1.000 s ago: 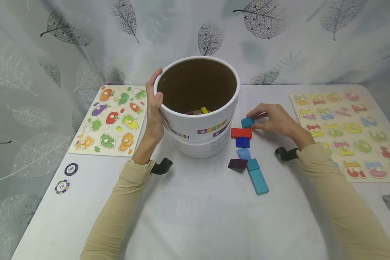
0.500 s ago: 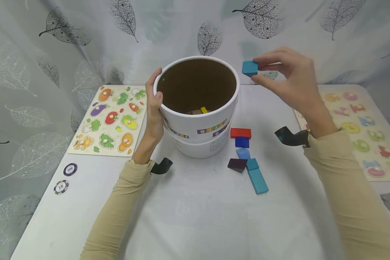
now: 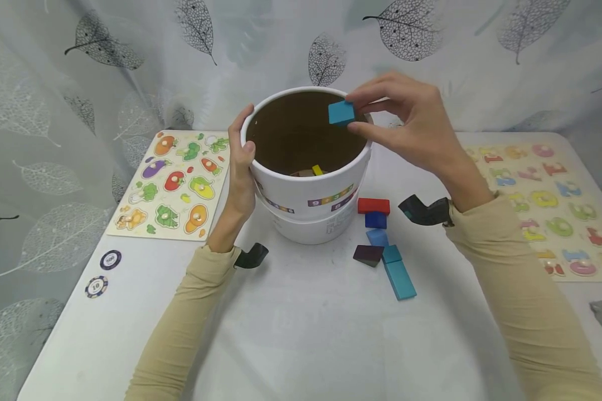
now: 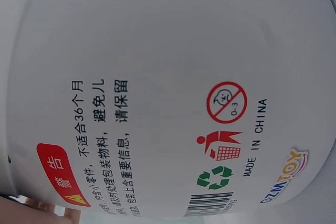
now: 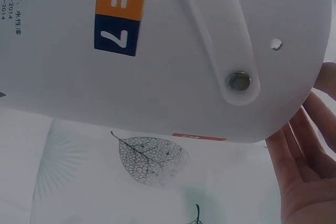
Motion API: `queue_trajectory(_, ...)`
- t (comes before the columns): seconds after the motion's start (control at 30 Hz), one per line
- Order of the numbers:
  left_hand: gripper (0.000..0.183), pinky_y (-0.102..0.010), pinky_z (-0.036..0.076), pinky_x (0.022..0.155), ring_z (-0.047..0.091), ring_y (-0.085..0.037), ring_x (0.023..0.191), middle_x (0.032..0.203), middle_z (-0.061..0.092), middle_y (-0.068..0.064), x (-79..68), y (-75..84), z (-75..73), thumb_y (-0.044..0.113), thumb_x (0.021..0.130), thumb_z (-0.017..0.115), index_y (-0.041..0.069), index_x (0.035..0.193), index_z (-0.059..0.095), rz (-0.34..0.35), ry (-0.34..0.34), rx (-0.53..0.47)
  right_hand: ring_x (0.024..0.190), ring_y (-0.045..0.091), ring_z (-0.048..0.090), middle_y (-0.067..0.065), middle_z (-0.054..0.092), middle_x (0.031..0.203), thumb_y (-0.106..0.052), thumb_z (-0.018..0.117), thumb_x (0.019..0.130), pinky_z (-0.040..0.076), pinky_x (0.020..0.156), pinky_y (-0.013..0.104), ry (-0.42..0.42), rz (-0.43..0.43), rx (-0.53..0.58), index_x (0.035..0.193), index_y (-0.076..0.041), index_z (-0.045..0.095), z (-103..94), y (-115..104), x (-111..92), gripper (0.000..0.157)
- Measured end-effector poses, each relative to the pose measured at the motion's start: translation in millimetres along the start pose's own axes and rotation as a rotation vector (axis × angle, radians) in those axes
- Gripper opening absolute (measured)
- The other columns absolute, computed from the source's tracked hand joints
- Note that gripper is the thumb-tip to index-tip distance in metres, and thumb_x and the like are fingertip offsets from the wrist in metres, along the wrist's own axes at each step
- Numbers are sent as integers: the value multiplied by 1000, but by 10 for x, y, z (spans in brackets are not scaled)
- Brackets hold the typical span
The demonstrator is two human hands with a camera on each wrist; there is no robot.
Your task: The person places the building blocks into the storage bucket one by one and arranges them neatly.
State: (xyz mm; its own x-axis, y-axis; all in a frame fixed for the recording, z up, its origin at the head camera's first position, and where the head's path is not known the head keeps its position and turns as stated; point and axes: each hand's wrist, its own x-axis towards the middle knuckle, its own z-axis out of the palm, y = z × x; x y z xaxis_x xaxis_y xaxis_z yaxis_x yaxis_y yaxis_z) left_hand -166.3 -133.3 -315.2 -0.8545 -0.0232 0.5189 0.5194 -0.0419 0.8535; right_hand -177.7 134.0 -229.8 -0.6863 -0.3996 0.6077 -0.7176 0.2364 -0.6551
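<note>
A white bucket (image 3: 306,221) with printed number strips stands on the table; a yellow block (image 3: 317,170) shows low inside it. My left hand (image 3: 241,172) grips its left rim, thumb on the near side. Over the right part of the opening, my right hand (image 3: 406,120) pinches a teal block (image 3: 341,113) between thumb and fingers. In the right wrist view, that hand (image 5: 310,150) shows at the bucket's edge, with the block hidden. Right of the bucket lie a red block (image 3: 373,206), a dark blue block (image 3: 375,219), a light blue block (image 3: 377,238) and a dark purple block (image 3: 368,255).
Below those blocks lie a small teal block (image 3: 392,253) and a long teal block (image 3: 400,280). A vegetable puzzle board (image 3: 173,186) is at left, a number puzzle board (image 3: 547,206) at right. Two poker chips (image 3: 110,259) lie near the left edge. A leaf-print curtain (image 3: 281,44) hangs behind.
My right hand has picked the teal block up from beside the red one, raised it, then carried it left over the bucket's opening. The left hand stays on the rim.
</note>
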Motion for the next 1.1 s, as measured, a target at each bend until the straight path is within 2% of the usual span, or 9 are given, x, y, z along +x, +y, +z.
queue_trajectory(0.2,83,-40,34,109,46,-22,128,142,47,-5,-1,4,8,64,81,47,19,149,32,-2,5,-7,103,16,65,10,68,112,8,73,79,51,93,21,-6,10,68,115,4,68,-79,23,-46,37)
queue_trajectory(0.37,84,-44,33,110,45,-23,129,142,46,-6,-8,7,15,64,81,46,18,150,32,0,-1,2,101,25,66,16,68,113,11,71,79,52,93,24,58,-12,203,115,10,66,-292,2,-201,36)
queue_trajectory(0.43,84,-43,32,111,45,-23,130,143,46,-6,-7,11,18,64,81,47,18,150,31,0,-7,2,99,26,66,18,68,110,14,70,78,53,92,24,69,3,211,112,12,66,-384,2,-288,35)
queue_trajectory(0.6,85,-42,33,110,45,-24,130,143,46,-6,1,19,13,65,81,47,18,150,31,-1,-5,-2,99,12,67,8,69,108,15,73,75,49,92,15,-23,97,-24,113,6,68,-511,143,-564,40)
queue_trajectory(0.7,86,-43,33,110,45,-25,129,143,46,-7,7,19,2,66,81,48,17,150,31,1,-3,-13,101,0,63,0,67,111,6,77,76,44,93,8,-126,190,-174,116,-4,69,-461,298,-760,42)
queue_trajectory(0.8,86,-45,33,110,45,-26,130,143,46,-7,6,16,-1,66,81,48,18,150,31,-2,-4,-14,104,-1,60,-1,66,115,-3,78,79,41,94,6,-222,328,-217,117,-13,69,-340,464,-952,40)
queue_trajectory(0.93,85,-47,33,110,45,-26,129,143,46,-6,2,18,-2,66,81,48,19,149,31,-6,0,-2,112,15,60,2,66,118,-5,76,81,47,102,29,-319,462,-215,118,-16,68,-173,678,-1137,39)
queue_trajectory(1.03,84,-47,33,110,44,-25,130,143,46,-6,-3,21,-1,66,81,47,20,149,31,-10,-1,3,115,28,60,8,65,121,-1,74,81,47,100,51,-348,489,-189,118,-12,68,-72,816,-1209,39)
queue_trajectory(1.1,84,-47,33,110,45,-25,130,143,46,-5,-6,20,1,65,80,47,20,149,32,-14,-3,3,117,31,59,11,64,122,1,74,81,47,99,54,-364,504,-189,120,-10,67,-8,892,-1236,41)
